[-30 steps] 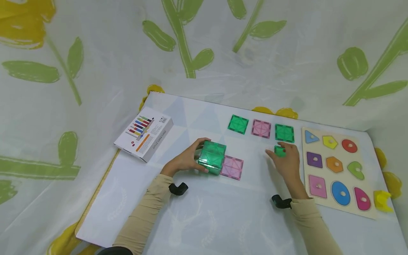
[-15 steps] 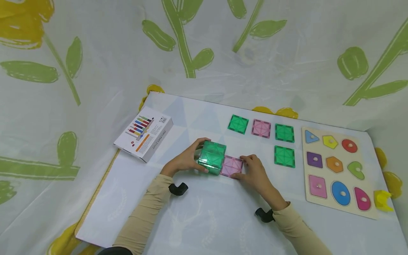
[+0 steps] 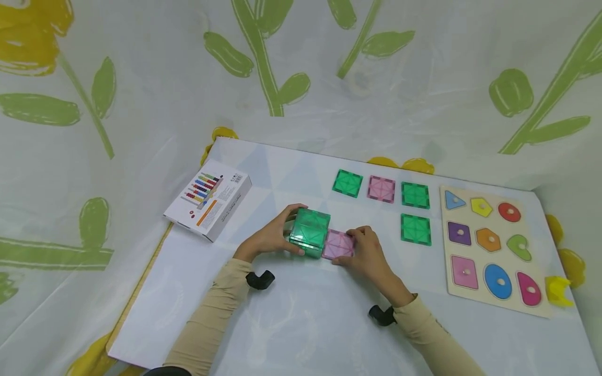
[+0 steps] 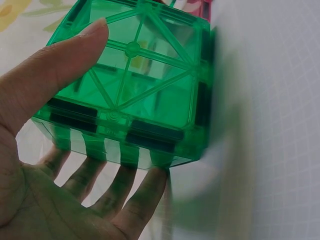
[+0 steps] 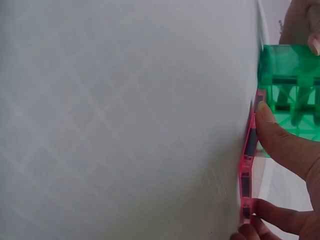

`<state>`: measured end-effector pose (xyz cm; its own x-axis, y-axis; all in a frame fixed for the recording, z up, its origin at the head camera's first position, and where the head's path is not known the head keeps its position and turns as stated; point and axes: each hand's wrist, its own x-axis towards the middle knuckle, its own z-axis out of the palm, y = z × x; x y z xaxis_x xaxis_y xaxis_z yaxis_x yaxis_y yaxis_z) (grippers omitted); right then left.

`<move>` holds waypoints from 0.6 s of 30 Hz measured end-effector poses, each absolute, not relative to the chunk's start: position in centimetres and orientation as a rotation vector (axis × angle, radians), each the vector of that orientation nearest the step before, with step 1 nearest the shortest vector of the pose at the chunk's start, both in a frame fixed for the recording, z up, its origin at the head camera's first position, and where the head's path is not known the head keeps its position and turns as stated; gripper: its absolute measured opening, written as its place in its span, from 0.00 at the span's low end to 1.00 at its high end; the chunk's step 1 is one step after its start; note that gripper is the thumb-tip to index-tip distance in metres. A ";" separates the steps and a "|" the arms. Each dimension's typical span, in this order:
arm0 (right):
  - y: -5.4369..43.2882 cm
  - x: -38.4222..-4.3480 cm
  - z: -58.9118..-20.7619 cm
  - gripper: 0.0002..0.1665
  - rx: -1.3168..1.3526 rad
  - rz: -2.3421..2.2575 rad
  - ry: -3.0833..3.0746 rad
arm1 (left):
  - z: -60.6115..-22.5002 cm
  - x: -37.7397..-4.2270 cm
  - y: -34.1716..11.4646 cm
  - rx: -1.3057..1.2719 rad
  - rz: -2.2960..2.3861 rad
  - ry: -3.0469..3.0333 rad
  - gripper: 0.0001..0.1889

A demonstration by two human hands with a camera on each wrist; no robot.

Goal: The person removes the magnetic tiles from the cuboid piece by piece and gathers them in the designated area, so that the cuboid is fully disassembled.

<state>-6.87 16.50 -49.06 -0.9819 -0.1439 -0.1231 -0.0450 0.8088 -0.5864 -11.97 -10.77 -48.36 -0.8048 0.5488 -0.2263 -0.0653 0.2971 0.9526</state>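
Observation:
In the head view my left hand point(image 3: 268, 237) grips a see-through green box of magnetic tiles point(image 3: 309, 230) from its left side. The left wrist view shows the thumb over one green face of this box point(image 4: 145, 80) and the other fingers along an adjoining side. Against the box's right side lies a pink magnetic tile point(image 3: 336, 244). My right hand point(image 3: 369, 258) pinches that tile at its right edge, thumb on the near side and fingers on the far side. Seen edge-on in the right wrist view, the pink tile point(image 5: 246, 180) lies close along the tabletop.
Toward the back lie a green tile point(image 3: 347, 183), a pink tile point(image 3: 381, 189) and two more green tiles, one behind the other point(image 3: 416, 229). A shape puzzle board point(image 3: 508, 282) is at right, beside a yellow piece point(image 3: 558, 291). An abacus box point(image 3: 226, 209) sits at left.
My right hand has let go of a green tile at the right, moved left and taken hold of the pink tile beside the box. My left hand has kept its grip.

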 end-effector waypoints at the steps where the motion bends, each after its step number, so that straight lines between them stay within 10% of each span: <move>1: 16.5 -6.9 -49.0 0.46 -0.160 -0.910 2.840 | -48.3 -12.0 -10.7 0.430 1.540 2.046 0.59; 18: 16.5 -7.1 -48.9 0.47 -0.140 -0.974 2.801 | -48.4 -12.1 -10.7 0.420 1.527 2.056 0.59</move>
<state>-7.10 16.50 -48.88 -0.9806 -0.1452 -0.1318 -0.0321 0.7820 -0.6225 -12.12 -10.75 -48.41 -0.8059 0.5435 -0.2349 -0.0680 0.3091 0.9486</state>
